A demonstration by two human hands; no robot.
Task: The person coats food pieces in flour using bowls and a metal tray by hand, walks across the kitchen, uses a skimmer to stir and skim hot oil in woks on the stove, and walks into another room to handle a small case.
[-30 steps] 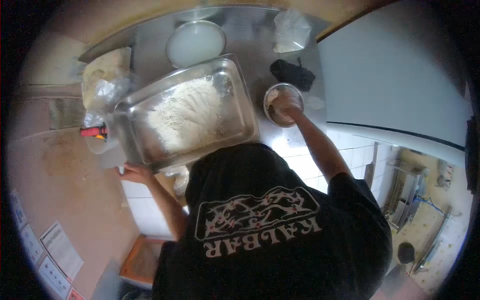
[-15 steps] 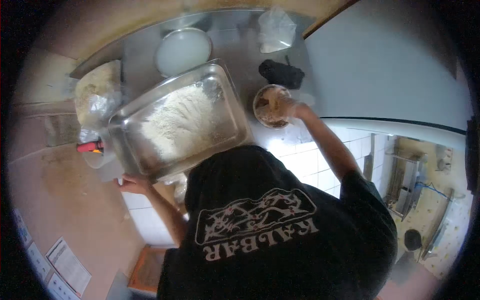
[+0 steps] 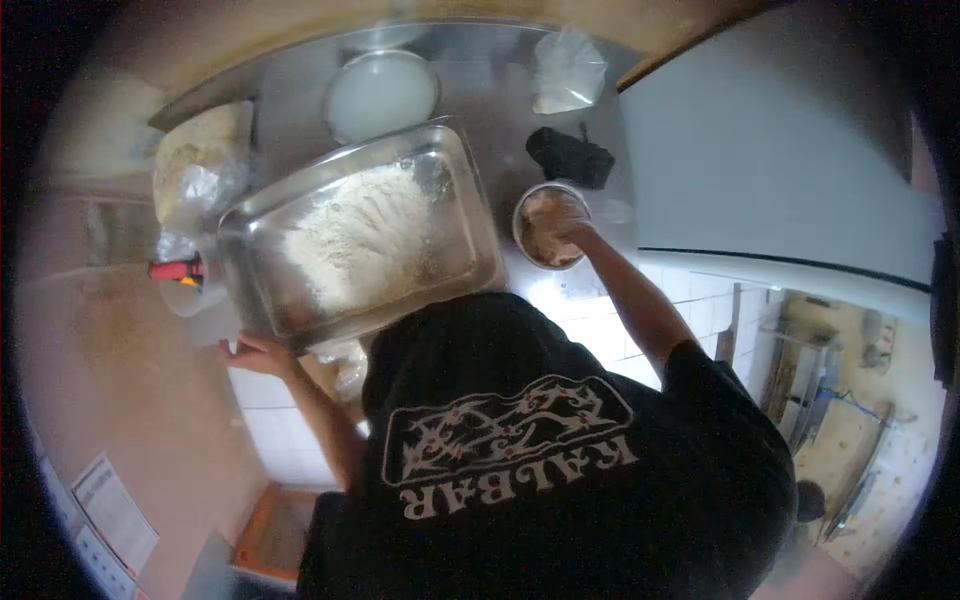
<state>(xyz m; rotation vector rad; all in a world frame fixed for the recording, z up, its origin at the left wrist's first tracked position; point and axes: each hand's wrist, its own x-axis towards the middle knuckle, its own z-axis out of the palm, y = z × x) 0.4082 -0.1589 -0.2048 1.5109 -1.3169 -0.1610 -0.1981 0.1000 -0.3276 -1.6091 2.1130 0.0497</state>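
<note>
My right hand (image 3: 566, 224) reaches into a round white-rimmed tub (image 3: 518, 232) of pale brown stuff whose kind I cannot make out. Its fingers are down in the contents and blurred, so their hold is hidden. To the left stands a large rectangular metal pan (image 3: 470, 258), tilted in view, with a heap of pale, flour-like powder (image 3: 365, 235) spread over its bottom. My left hand (image 3: 258, 354) is by the pan's near left corner at the counter edge, its fingers apart and nothing seen in them.
Behind the pan sits a round whitish bowl (image 3: 382, 97). A clear plastic bag (image 3: 568, 72) and a black bundle (image 3: 570, 157) lie beyond the tub. At left are a filled plastic bag (image 3: 203, 165) and a red-handled thing (image 3: 176, 270). A pale grey cabinet-like surface (image 3: 780, 150) borders the right.
My right hand has gone deeper into the tub. My left hand's fingers have spread a little near the pan corner. The whole view has shifted slightly.
</note>
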